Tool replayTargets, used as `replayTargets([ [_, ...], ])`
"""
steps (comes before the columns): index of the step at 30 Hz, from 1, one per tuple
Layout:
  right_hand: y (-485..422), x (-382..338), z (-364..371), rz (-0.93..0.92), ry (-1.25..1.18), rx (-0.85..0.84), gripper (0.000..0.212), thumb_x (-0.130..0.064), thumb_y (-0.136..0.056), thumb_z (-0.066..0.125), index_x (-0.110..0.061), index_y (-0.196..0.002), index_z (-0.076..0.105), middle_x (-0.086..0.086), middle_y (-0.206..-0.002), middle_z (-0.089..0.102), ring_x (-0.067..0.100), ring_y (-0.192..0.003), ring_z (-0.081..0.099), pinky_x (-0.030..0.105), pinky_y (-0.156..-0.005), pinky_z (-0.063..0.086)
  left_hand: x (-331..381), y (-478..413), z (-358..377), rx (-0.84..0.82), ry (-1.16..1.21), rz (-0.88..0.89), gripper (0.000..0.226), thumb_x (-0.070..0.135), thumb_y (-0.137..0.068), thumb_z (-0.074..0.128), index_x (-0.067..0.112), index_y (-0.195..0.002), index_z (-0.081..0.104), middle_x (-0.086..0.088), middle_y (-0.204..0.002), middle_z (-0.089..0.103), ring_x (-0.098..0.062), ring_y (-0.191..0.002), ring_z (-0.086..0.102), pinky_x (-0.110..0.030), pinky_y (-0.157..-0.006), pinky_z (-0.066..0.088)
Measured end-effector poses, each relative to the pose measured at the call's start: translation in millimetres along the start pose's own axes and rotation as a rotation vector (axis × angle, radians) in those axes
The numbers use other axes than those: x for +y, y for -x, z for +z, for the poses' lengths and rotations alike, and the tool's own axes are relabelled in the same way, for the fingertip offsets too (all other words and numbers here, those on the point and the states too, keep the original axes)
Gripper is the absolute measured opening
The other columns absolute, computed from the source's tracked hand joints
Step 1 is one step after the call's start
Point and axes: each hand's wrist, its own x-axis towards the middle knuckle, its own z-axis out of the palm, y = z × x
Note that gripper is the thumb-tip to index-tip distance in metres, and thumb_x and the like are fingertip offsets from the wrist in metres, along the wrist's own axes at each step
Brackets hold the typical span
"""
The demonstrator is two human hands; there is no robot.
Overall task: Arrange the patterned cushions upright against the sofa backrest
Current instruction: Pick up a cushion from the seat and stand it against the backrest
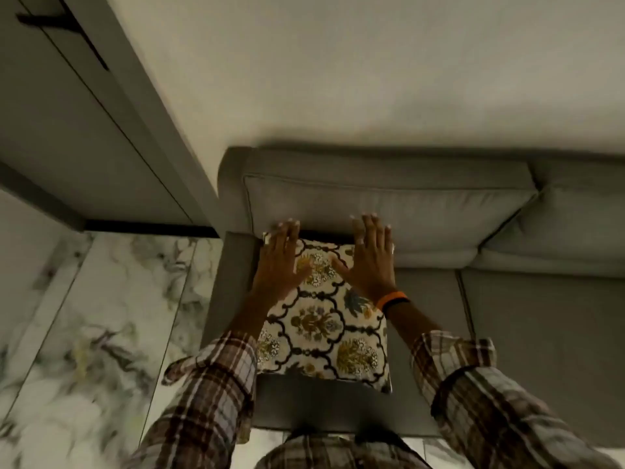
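One patterned cushion [321, 319], cream with dark lattice lines and yellow and blue flowers, lies on the left seat of the grey sofa, its top edge against the backrest [389, 201]. Whether it leans or lies flat I cannot tell from above. My left hand [280, 262] rests flat on its upper left corner, fingers spread. My right hand [370, 258] lies flat on its upper right corner, fingers apart, reaching onto the backrest cushion. An orange and black band sits on my right wrist. Neither hand grips the fabric.
The sofa's left armrest [223, 282] borders the cushion. A second grey seat [541, 326] and back cushion [575, 225] extend to the right. A marble-patterned floor [101, 333] lies to the left, with a grey door frame [128, 96] and pale wall behind the sofa.
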Motion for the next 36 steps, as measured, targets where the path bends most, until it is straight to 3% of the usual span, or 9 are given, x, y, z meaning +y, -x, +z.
replayTargets([
  [5,63,33,56,0.362,-0.258,-0.275,0.096,-0.06,-0.089,0.068,-0.018,-0.165,0.029,0.021,-0.173,0.021,0.044,-0.161,0.019,0.065,-0.126,0.03,-44,45,73,-0.165,0.185,-0.463,0.111,0.094,-0.076,0.035,0.023,-0.16,0.022,-0.02,-0.164,0.026,-0.041,-0.15,0.026,-0.061,-0.114,0.04],
  [10,84,50,86,0.71,-0.734,-0.321,0.112,-0.04,-0.08,0.091,-0.03,-0.166,0.02,0.012,-0.172,0.015,0.04,-0.156,0.027,0.052,-0.125,0.033,-66,66,100,-0.182,0.566,-0.771,0.133,0.095,-0.048,0.069,0.055,-0.155,0.002,-0.009,-0.16,0.038,-0.034,-0.145,0.039,-0.06,-0.115,0.04],
  [14,84,82,81,0.801,-1.044,-0.3,0.122,-0.017,-0.073,0.098,-0.022,-0.163,0.016,0.015,-0.162,0.043,0.031,-0.141,0.053,0.045,-0.12,0.045,-18,50,70,-0.102,0.61,-0.637,0.122,0.045,-0.069,0.092,0.036,-0.16,0.012,0.002,-0.162,0.028,-0.014,-0.142,0.034,-0.05,-0.117,0.04],
  [17,92,122,66,0.822,-1.162,-0.21,0.117,-0.024,-0.065,0.102,-0.027,-0.153,0.025,0.011,-0.157,0.051,0.016,-0.122,0.065,0.032,-0.103,0.057,24,27,74,-0.1,0.556,-0.556,0.12,0.066,-0.06,0.085,0.052,-0.154,0.012,-0.003,-0.165,0.026,-0.025,-0.146,0.035,-0.051,-0.115,0.039],
  [19,104,158,50,0.862,-1.164,-0.135,0.135,-0.044,-0.048,0.106,-0.022,-0.156,0.028,0.009,-0.156,0.053,0.022,-0.128,0.065,0.044,-0.106,0.058,66,11,89,-0.09,0.523,-0.504,0.126,0.067,-0.059,0.085,0.046,-0.157,0.009,-0.003,-0.167,0.023,-0.024,-0.151,0.028,-0.052,-0.12,0.032],
  [24,136,294,5,0.869,-1.144,-0.06,0.145,-0.034,-0.046,0.107,-0.018,-0.162,0.02,0.004,-0.153,0.054,0.024,-0.133,0.061,0.057,-0.115,0.049,189,-14,152,-0.088,0.603,-0.596,0.148,0.078,-0.046,0.085,0.029,-0.161,0.004,-0.009,-0.166,0.024,-0.024,-0.151,0.028,-0.05,-0.121,0.035],
  [30,164,509,-40,0.815,-1.14,-0.087,0.107,0.004,-0.066,0.096,-0.025,-0.146,0.032,-0.01,-0.137,0.056,0.018,-0.128,0.059,0.051,-0.116,0.048,353,-61,279,-0.249,0.618,-0.6,0.101,0.021,-0.07,0.093,0.014,-0.151,0.033,-0.005,-0.148,0.049,-0.021,-0.136,0.047,-0.038,-0.112,0.041],
  [34,186,657,-64,0.872,-1.096,-0.031,0.144,-0.031,-0.048,0.106,-0.014,-0.162,0.02,0.008,-0.159,0.047,0.022,-0.143,0.05,0.047,-0.119,0.044,459,-105,384,-0.319,0.651,-0.554,0.101,0.029,-0.061,0.097,0.008,-0.145,0.045,-0.013,-0.143,0.058,-0.028,-0.134,0.054,-0.039,-0.109,0.047],
  [36,195,722,-80,0.896,-1.07,0.004,0.137,-0.012,-0.058,0.104,-0.009,-0.163,0.015,0.009,-0.161,0.043,0.018,-0.143,0.045,0.038,-0.118,0.04,508,-124,439,-0.336,0.683,-0.472,0.092,0.03,-0.058,0.097,0.009,-0.135,0.053,-0.005,-0.136,0.061,-0.023,-0.129,0.058,-0.033,-0.103,0.053],
])
